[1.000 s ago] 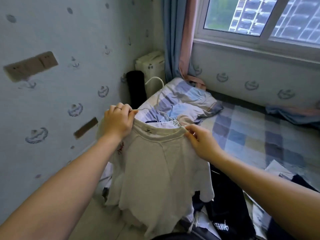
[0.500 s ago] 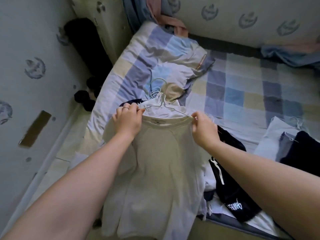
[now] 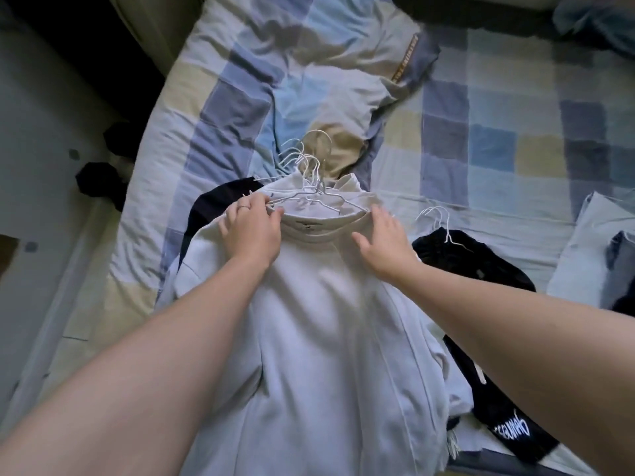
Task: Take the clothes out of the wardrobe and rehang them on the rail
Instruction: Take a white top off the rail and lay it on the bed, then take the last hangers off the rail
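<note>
1. Cream shirt point(image 3: 309, 321): laid flat on top of a pile of clothes at the bed's near edge, collar pointing away.
2. White wire hangers point(image 3: 305, 173): hooks bunched just beyond the collar.
3. Left hand point(image 3: 251, 231): fingers curled, gripping the shirt's shoulder at the hanger wire.
4. Right hand point(image 3: 385, 242): fingers straight, flat on the opposite shoulder, holding nothing.
5. Black garment point(image 3: 481, 269): just right of the shirt, on its own hanger.
6. Checked bedcover point(image 3: 481, 132): beneath everything.

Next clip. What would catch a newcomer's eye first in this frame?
A pale top spreads down the middle of the frame, the left hand gripping the white wire hangers at its shoulder and the right hand flat beside its collar. The hangers' hooks fan out over the checked bedding beyond, and a black garment with white lettering lies at lower right.
</note>
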`<control>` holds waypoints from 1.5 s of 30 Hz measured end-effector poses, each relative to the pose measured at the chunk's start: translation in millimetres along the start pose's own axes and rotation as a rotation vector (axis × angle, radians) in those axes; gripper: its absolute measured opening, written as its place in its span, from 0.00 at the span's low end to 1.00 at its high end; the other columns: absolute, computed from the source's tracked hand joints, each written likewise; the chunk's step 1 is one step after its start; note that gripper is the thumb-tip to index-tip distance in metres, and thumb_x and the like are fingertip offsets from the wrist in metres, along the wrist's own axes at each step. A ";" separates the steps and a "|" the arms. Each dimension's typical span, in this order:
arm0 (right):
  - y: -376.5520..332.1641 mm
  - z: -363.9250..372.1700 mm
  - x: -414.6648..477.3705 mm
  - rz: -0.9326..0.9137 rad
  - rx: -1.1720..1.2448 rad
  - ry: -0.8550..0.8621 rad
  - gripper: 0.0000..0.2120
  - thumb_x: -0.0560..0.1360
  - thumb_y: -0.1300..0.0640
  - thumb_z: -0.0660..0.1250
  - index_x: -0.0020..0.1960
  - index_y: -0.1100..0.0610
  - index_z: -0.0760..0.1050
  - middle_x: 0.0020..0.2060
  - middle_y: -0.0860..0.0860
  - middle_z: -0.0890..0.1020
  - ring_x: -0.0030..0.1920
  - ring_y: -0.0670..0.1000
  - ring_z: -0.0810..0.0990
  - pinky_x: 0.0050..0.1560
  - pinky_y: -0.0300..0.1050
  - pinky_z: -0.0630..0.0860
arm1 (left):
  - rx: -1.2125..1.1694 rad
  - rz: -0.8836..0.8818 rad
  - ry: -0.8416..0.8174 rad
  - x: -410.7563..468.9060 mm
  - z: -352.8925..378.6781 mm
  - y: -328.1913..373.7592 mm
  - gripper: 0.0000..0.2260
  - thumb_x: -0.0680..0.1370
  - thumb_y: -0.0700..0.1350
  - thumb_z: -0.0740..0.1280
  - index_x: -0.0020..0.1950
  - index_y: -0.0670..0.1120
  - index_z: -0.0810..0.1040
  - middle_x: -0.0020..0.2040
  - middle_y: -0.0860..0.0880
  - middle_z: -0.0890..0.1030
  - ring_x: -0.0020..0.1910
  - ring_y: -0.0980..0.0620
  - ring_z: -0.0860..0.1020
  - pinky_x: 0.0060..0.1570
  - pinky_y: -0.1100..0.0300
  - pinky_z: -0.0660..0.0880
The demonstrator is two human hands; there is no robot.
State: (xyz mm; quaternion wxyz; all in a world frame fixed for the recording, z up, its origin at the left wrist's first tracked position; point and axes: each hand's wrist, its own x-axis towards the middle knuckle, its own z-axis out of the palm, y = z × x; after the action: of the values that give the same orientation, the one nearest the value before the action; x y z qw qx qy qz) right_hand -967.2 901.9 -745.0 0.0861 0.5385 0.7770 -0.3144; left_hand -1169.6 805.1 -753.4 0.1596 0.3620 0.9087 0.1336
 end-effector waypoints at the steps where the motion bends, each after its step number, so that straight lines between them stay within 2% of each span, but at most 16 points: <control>1: 0.2 2.0 -1.3 0.002 -0.001 0.005 0.34 0.81 0.43 0.57 0.80 0.54 0.46 0.79 0.51 0.50 0.78 0.56 0.48 0.77 0.55 0.49 | -0.013 -0.003 -0.023 0.0 2.5 -0.8 0.20 0.82 0.56 0.59 0.72 0.51 0.69 0.75 0.46 0.67 0.75 0.43 0.60 0.72 0.46 0.55; 3: 0.3 0.9 -10.2 -0.009 -0.007 0.006 0.34 0.81 0.42 0.56 0.80 0.52 0.44 0.80 0.48 0.46 0.79 0.54 0.44 0.77 0.56 0.48 | -0.015 -0.018 -0.093 -6.4 1.7 1.5 0.25 0.82 0.58 0.58 0.78 0.52 0.61 0.81 0.47 0.57 0.79 0.44 0.51 0.75 0.44 0.50; 5: 2.1 -4.5 -26.2 -0.027 -0.017 -0.006 0.34 0.81 0.43 0.55 0.80 0.51 0.44 0.79 0.47 0.46 0.79 0.54 0.45 0.76 0.57 0.50 | -0.001 -0.009 -0.159 -22.8 -3.4 8.6 0.27 0.82 0.60 0.57 0.80 0.53 0.56 0.82 0.48 0.52 0.80 0.43 0.47 0.76 0.43 0.48; 10: 19.7 -30.0 -85.8 -0.066 -0.094 -0.004 0.33 0.81 0.43 0.54 0.80 0.50 0.44 0.79 0.47 0.47 0.79 0.54 0.45 0.76 0.55 0.52 | -0.001 0.088 -0.264 -94.2 -22.7 40.8 0.29 0.82 0.62 0.55 0.81 0.56 0.51 0.82 0.49 0.47 0.80 0.46 0.42 0.77 0.44 0.44; 16: 66.5 -80.7 -181.5 -0.085 -0.210 0.006 0.34 0.81 0.40 0.52 0.80 0.48 0.41 0.79 0.46 0.44 0.79 0.54 0.43 0.76 0.59 0.51 | -0.040 0.181 -0.367 -182.8 -55.9 92.4 0.30 0.81 0.64 0.53 0.81 0.59 0.48 0.82 0.51 0.42 0.80 0.49 0.37 0.76 0.43 0.39; 22: 139.5 -129.7 -266.3 -0.002 -0.151 0.031 0.33 0.81 0.41 0.52 0.80 0.47 0.42 0.79 0.45 0.44 0.79 0.51 0.43 0.76 0.58 0.49 | 0.010 0.349 -0.427 -260.2 -64.6 161.3 0.31 0.81 0.65 0.53 0.81 0.60 0.45 0.82 0.52 0.40 0.79 0.50 0.36 0.76 0.42 0.39; 28: 271.2 -179.0 -316.2 0.087 -0.131 0.084 0.33 0.81 0.41 0.53 0.80 0.49 0.43 0.79 0.47 0.46 0.79 0.54 0.45 0.76 0.57 0.50 | 0.054 0.447 -0.431 -320.6 -26.7 267.8 0.32 0.81 0.65 0.52 0.81 0.59 0.44 0.82 0.51 0.40 0.80 0.48 0.37 0.76 0.41 0.40; 34: 447.7 -242.4 -334.2 0.157 -0.059 0.073 0.32 0.81 0.42 0.52 0.80 0.48 0.43 0.79 0.45 0.45 0.79 0.51 0.44 0.76 0.58 0.48 | 0.101 0.468 -0.404 -379.6 41.8 408.2 0.32 0.81 0.65 0.54 0.81 0.58 0.46 0.82 0.50 0.44 0.80 0.47 0.40 0.77 0.42 0.42; 39: 588.5 -290.0 -346.9 0.217 -0.038 0.046 0.32 0.82 0.41 0.51 0.80 0.48 0.43 0.79 0.45 0.44 0.79 0.51 0.44 0.76 0.57 0.49 | 0.156 0.475 -0.467 -439.9 98.4 518.6 0.32 0.81 0.65 0.53 0.81 0.57 0.46 0.82 0.50 0.44 0.80 0.46 0.41 0.77 0.43 0.46; 45: 699.0 -325.6 -340.1 0.317 -0.015 0.051 0.32 0.81 0.40 0.51 0.80 0.48 0.43 0.79 0.44 0.46 0.79 0.52 0.46 0.75 0.57 0.50 | 0.120 0.472 -0.559 -471.1 161.8 609.8 0.31 0.82 0.64 0.53 0.82 0.57 0.48 0.82 0.49 0.46 0.81 0.47 0.42 0.78 0.45 0.48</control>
State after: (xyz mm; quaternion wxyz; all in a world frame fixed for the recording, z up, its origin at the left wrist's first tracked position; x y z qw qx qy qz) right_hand -139.9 980.5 -604.7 0.1188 0.6617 0.6865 -0.2770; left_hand -408.2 924.0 -591.6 0.3450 0.5928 0.7276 0.0093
